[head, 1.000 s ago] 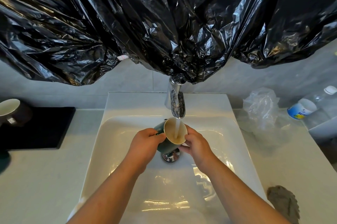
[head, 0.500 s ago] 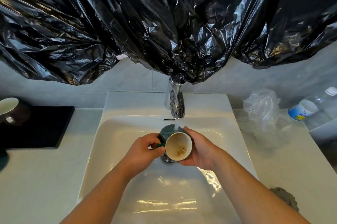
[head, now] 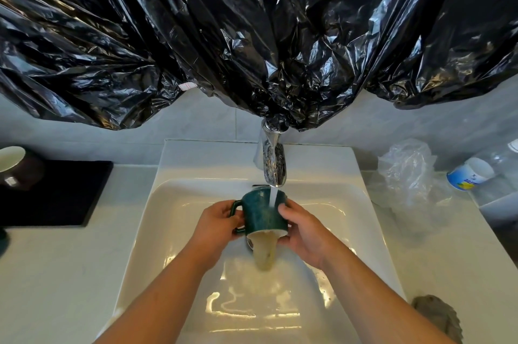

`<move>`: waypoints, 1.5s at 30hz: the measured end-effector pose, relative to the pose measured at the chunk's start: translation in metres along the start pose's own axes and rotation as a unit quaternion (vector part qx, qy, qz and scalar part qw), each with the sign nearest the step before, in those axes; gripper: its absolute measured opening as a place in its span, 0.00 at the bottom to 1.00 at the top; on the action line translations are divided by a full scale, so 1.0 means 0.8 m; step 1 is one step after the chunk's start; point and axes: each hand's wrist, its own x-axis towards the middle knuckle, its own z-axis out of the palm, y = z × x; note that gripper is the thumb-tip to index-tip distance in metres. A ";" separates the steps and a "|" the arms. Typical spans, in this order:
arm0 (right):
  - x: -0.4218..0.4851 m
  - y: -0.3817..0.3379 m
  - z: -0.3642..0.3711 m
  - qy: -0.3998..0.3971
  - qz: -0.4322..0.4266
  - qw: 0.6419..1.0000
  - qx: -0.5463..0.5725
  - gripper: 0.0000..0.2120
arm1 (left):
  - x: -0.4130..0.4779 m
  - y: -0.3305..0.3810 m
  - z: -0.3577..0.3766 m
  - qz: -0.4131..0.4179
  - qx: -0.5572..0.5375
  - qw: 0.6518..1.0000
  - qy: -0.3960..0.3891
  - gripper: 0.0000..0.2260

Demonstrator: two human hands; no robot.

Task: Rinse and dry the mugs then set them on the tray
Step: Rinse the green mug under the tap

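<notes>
A dark green mug [head: 262, 212] is tipped mouth-down toward me over the white sink [head: 196, 192], and murky water pours from its rim into the basin. My left hand [head: 215, 224] grips its handle. My right hand [head: 304, 230] holds its right side. The chrome tap [head: 273, 164] runs a stream onto the mug's outer wall. A brown mug [head: 16, 164] with a white inside stands on the black tray [head: 64, 195] at the left.
Black plastic sheeting [head: 252, 35] hangs low over the tap. On the right counter lie a clear plastic bag [head: 406, 175], a white cup with a blue label [head: 468, 172] and a grey cloth [head: 437, 315] near the front edge.
The mug went from upright and filling under the tap to tipped over toward me, and its murky water now pours into the sink. Both hands kept hold of it.
</notes>
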 end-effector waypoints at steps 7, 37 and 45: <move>-0.005 -0.020 0.000 0.006 0.062 0.993 -0.099 0.19 | 0.002 -0.006 -0.003 0.056 -0.007 0.998 0.027 0.16; -0.021 0.001 0.019 0.062 -0.110 0.991 0.036 0.19 | -0.007 0.007 0.053 0.120 0.059 0.990 -0.033 0.07; -0.022 0.001 0.024 0.040 -0.139 0.989 -0.040 0.20 | -0.005 0.007 0.062 0.115 0.059 0.989 0.076 0.12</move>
